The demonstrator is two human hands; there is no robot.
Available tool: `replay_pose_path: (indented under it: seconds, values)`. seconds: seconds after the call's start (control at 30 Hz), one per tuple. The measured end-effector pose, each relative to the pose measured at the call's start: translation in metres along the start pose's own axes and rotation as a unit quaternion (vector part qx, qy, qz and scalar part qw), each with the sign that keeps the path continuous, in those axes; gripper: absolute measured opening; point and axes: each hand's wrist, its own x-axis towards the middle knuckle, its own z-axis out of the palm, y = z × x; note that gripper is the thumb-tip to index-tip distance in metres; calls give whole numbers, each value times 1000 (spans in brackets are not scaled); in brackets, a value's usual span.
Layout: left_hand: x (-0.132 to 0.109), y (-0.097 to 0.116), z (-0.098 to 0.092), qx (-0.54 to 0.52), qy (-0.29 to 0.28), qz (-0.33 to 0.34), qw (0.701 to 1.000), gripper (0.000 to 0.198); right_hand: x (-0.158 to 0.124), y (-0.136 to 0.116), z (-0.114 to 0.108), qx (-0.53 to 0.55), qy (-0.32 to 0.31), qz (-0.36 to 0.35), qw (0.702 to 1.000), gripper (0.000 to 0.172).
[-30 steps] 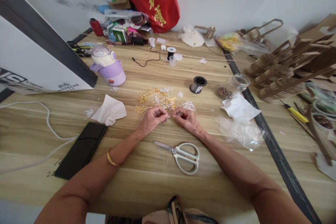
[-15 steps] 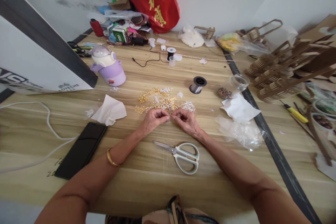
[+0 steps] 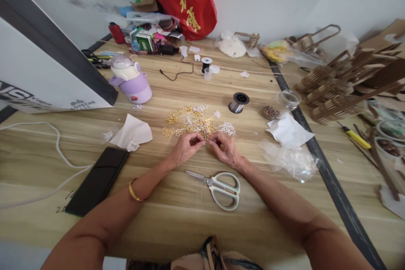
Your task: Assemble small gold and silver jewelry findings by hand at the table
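Observation:
My left hand (image 3: 189,147) and my right hand (image 3: 224,147) meet fingertip to fingertip over the wooden table, both in a pinch. Whatever sits between the fingers is too small to make out. Just beyond them spreads a pile of gold and silver jewelry findings (image 3: 198,121), with silver pins (image 3: 227,128) beside my right knuckles. Below the hands lie scissors (image 3: 218,187) with pale handles, blades pointing left. A spool of thin clear or grey line (image 3: 238,103) stands behind my right hand.
To the left are a black phone (image 3: 98,181), a crumpled tissue (image 3: 133,133) and a purple bottle (image 3: 134,82). On the right are a glass jar (image 3: 289,100) lying with beads, white paper (image 3: 289,130), clear plastic bags (image 3: 294,162) and a yellow cutter (image 3: 358,138).
Both hands stay in nearly the same place; the pinched fingertips have shifted very slightly. The things on the table have not moved.

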Motion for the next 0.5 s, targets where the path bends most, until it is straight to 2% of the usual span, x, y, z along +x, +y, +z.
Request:
replay_pose_path:
  seconds: [0.1, 0.23, 0.5]
  values:
    - [-2, -1, 2, 62, -1, 31, 998, 11, -1, 0, 1, -27, -24, -38, 999, 11]
    - [-4, -2, 3, 129, -9, 69, 989, 8, -1, -1, 1, -43, -38, -56, 997, 9]
    - [-4, 0, 3, 146, -19, 86, 985, 7, 1, -2, 1, -44, -45, -80, 995, 12]
